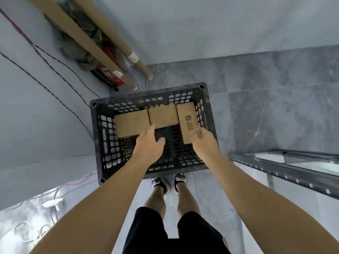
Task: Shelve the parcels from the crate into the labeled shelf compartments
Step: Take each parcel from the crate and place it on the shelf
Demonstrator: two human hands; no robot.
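A black slatted crate stands on the grey floor right in front of my feet. Three brown cardboard parcels lie in its far half: a left parcel, a middle parcel and a right parcel with a dark printed logo. My left hand reaches into the crate, fingers extended, fingertips at the near edge between the left and middle parcels. My right hand hovers at the near end of the right parcel with loosely bent fingers. Neither hand holds anything.
A grey metal shelf frame juts in at the right, level with my right forearm. Long cardboard tubes and red items lean in the far left corner. Thin cables run along the left wall, with wire clutter at lower left.
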